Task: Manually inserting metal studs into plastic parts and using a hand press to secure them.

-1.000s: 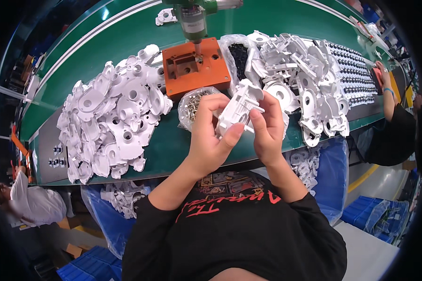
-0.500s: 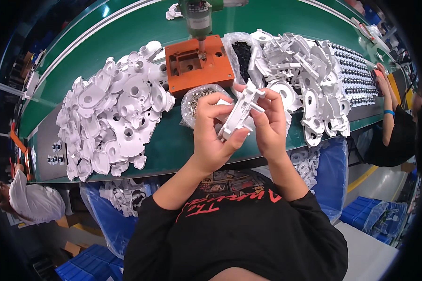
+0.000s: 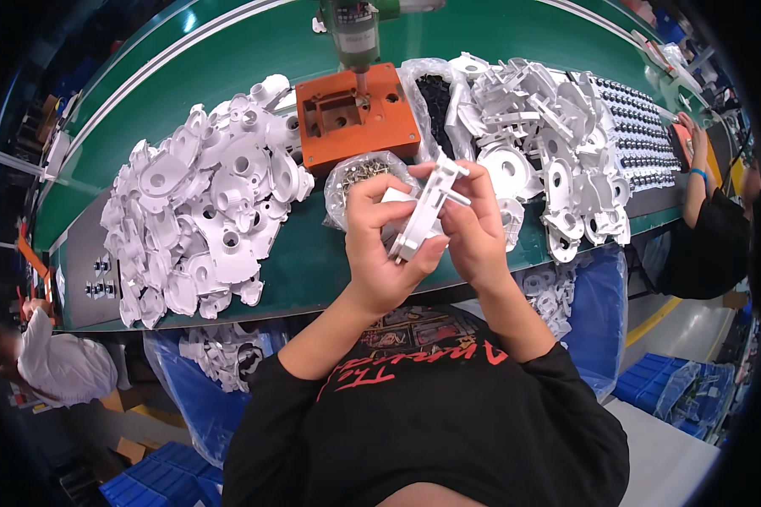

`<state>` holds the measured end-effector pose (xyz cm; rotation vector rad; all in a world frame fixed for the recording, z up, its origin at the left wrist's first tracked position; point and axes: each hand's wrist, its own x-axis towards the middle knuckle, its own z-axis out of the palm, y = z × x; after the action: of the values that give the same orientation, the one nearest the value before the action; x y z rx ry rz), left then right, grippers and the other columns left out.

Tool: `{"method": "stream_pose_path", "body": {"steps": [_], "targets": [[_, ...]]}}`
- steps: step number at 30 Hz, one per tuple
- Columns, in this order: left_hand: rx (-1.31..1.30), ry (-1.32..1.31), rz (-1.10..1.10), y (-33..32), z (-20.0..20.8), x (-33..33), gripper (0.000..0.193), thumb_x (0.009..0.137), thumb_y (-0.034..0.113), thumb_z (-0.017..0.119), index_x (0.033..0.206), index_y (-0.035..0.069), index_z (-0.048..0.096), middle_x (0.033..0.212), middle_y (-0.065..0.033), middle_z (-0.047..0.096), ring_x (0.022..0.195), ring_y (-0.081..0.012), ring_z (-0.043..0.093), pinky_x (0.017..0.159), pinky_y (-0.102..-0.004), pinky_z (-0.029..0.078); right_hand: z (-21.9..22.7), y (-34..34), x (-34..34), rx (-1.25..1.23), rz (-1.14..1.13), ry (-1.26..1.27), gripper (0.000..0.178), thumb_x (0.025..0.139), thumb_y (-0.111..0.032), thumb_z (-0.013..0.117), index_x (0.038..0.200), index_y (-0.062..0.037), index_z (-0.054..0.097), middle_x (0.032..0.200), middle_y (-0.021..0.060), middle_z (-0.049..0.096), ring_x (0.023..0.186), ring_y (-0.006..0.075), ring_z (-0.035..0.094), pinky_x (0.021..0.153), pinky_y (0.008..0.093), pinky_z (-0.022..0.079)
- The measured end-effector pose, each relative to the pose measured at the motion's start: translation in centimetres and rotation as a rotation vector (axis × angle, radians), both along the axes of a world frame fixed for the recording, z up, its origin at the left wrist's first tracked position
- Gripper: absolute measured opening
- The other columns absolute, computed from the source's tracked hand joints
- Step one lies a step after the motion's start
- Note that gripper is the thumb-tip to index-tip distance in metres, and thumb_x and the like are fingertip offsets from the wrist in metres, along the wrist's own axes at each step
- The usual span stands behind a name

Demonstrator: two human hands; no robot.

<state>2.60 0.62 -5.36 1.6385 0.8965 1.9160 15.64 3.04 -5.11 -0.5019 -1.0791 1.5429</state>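
A white moulded plastic part (image 3: 423,213), long and narrow with a short peg on its right side, is held tilted between my two hands. My left hand (image 3: 382,232) is closed on its lower left side, thumb along the near end. With bent fingers, my right hand (image 3: 477,224) grips the upper right side close to the peg. Just beyond my left hand sits a clear bag of small metal screws (image 3: 351,182). Past the bag lies an orange fixture block (image 3: 397,127) with a cut-out recess, under a green power driver (image 3: 353,38) whose tip points down at it.
White plastic parts heap on the left (image 3: 203,203) and right (image 3: 550,127) of the green bench (image 3: 313,279). A bag of black pieces (image 3: 435,106) stands behind. Rows of small dark-and-silver components (image 3: 643,135) lie far right. Blue lined bins (image 3: 596,313) are below. People sit at both sides.
My right hand has shifted slightly left and turned the white plastic part a little more upright. My left hand stays nearly in place, and the driver has barely moved.
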Motion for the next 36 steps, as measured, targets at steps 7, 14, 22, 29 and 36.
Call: {"method": "stream_pose_path", "body": {"steps": [7,14,22,29,36], "targets": [[0.045,0.165,-0.052,0.7,1.4,-1.2,0.040,0.077,0.022,0.076,0.104,0.005,0.052,0.104,-0.0172,0.054,0.081,-0.0215,0.059,0.068,-0.0291,0.049,1.6,0.2,0.5,-0.102,0.051,0.067,0.046,0.085,-0.007,0.055,0.127,-0.0049,0.038,0.115,0.0148,0.055,0.104,0.0202,0.057,0.093,0.0312,0.045],[-0.373,0.004,-0.676,0.6,3.4,-4.5,0.045,0.073,0.013,0.077,0.111,0.005,0.054,0.113,-0.0119,0.055,0.091,-0.0189,0.061,0.076,-0.0314,0.051,2.2,0.7,3.8,-0.015,0.221,-0.292,0.043,0.078,-0.005,0.064,0.119,0.0026,0.052,0.100,0.0079,0.062,0.089,0.0123,0.058,0.078,0.0254,0.046],[-0.465,-0.381,-0.436,-1.5,1.7,-1.5,0.053,0.086,0.007,0.065,0.130,0.000,0.037,0.117,-0.0098,0.053,0.102,-0.0166,0.055,0.084,-0.0304,0.049,1.3,0.5,0.2,-0.295,0.185,0.006,0.035,0.084,-0.008,0.063,0.116,0.0012,0.051,0.098,0.0088,0.062,0.077,0.0146,0.059,0.064,0.0288,0.048],[-0.099,-0.215,-0.083,1.0,4.7,-5.1,0.057,0.083,0.000,0.065,0.133,-0.003,0.036,0.127,-0.0134,0.050,0.114,-0.0225,0.053,0.095,-0.0344,0.045,4.0,1.6,-0.5,0.274,0.207,-0.619,0.023,0.080,-0.011,0.069,0.099,-0.0023,0.061,0.092,0.0043,0.060,0.077,0.0123,0.057,0.068,0.0273,0.046],[-0.201,0.941,0.358,8.7,4.0,-10.2,0.020,0.082,0.008,0.060,0.101,0.006,0.053,0.089,-0.0156,0.063,0.076,-0.0306,0.065,0.065,-0.0382,0.051,2.3,4.7,-3.0,0.928,-0.079,-1.288,0.024,0.074,-0.016,0.068,0.094,-0.0035,0.062,0.090,0.0109,0.059,0.089,0.0293,0.059,0.077,0.0387,0.049]]}}
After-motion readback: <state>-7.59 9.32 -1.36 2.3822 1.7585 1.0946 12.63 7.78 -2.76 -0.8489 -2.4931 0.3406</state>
